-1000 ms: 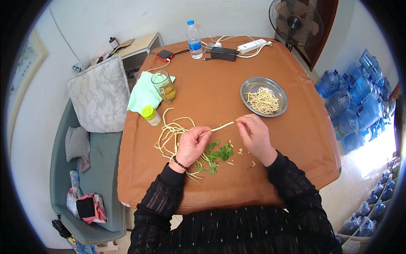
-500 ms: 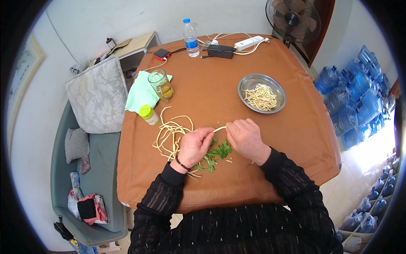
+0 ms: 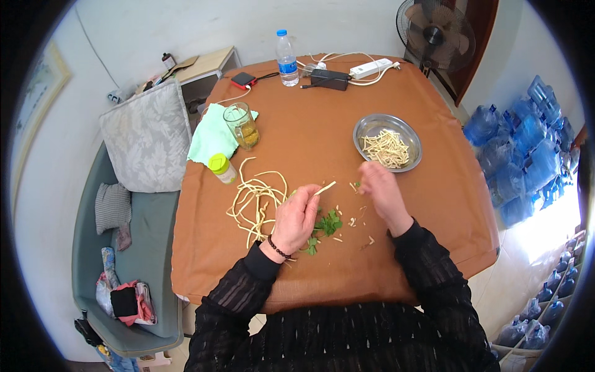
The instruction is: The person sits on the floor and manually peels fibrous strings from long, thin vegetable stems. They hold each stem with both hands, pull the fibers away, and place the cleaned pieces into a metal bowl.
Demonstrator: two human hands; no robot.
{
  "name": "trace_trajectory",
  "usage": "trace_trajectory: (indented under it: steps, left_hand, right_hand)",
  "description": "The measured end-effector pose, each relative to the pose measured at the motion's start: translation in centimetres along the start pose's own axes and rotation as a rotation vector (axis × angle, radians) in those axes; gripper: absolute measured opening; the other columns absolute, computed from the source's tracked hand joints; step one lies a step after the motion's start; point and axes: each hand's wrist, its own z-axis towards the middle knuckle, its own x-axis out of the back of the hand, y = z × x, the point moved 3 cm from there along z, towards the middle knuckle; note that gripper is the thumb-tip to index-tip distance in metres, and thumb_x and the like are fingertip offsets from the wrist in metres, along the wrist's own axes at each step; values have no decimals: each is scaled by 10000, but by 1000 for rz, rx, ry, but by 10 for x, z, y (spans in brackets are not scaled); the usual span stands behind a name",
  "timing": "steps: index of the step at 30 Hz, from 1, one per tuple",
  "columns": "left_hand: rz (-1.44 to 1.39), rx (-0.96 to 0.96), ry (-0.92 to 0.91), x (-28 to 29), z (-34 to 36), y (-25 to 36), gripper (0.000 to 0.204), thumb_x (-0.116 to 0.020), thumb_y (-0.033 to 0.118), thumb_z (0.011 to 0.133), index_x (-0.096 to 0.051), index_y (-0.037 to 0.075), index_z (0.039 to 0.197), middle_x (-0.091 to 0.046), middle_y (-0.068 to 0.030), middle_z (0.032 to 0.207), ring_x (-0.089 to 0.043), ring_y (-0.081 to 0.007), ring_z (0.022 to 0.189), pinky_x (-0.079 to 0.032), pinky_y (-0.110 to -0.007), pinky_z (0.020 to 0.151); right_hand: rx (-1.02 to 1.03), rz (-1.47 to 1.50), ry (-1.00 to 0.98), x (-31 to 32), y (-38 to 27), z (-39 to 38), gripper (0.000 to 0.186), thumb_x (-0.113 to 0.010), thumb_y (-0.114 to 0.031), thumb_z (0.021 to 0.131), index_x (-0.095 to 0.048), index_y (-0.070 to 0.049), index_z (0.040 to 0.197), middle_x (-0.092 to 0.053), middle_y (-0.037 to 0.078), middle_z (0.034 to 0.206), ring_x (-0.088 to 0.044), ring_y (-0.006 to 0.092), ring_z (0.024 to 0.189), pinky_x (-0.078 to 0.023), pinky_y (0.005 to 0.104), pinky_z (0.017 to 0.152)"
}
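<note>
My left hand point(image 3: 295, 217), a dark bead bracelet at its wrist, pinches a pale long bean point(image 3: 325, 188) whose short end juts past the thumb. Just below the steel bowl's near rim, my right hand point(image 3: 385, 193) has its fingers curled together, slightly blurred; what they hold, if anything, is hidden. Short snapped bean pieces point(image 3: 385, 149) lie in the steel bowl point(image 3: 411, 132). Loose, uncut long beans point(image 3: 251, 203) tangle left of my left hand. Green leaves point(image 3: 328, 223) lie partly under that hand, and small scraps point(image 3: 352, 221) are scattered between both hands.
Left of the beans stand a green-lidded jar point(image 3: 222, 168) and a glass mug point(image 3: 242, 127), by a mint cloth point(image 3: 207, 139). A water bottle point(image 3: 287, 61), black power adapter point(image 3: 330, 79) and white power strip point(image 3: 370, 69) sit along the brown table's point(image 3: 310, 127) far edge.
My right hand has come away from the bean and moved right and up toward the bowl. The left hand keeps the bean, whose end now points up to the right. More scraps show on the table.
</note>
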Motion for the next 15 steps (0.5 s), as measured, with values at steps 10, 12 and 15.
trace_trajectory:
  steps: [10,12,15]
  left_hand:
    - [-2,-44,-69,-5,-1,-5,152,-560,65,897,-534,17,1039,-602,-185,859,-614,-344,776,-489,-395,666]
    - [-26,-46,-65,-6,-2,-11,152,-570,69,896,-538,19,1036,-603,-177,849,-615,-330,762,-490,-386,657]
    - [-38,-58,-68,-7,-1,-14,144,-591,74,888,-554,26,1019,-604,-154,815,-615,-310,724,-490,-372,632]
  right_hand:
    - [90,-412,-231,-41,-15,-25,115,-614,-137,914,-634,-29,945,-524,-20,721,-473,69,620,-384,222,548]
    - [296,-584,-266,-44,-19,-27,85,-641,-123,883,-653,-40,901,-540,15,697,-498,108,609,-402,251,544]
    - [497,-749,-232,-44,-18,-28,70,-678,-113,831,-669,-60,875,-550,77,680,-534,195,598,-426,306,546]
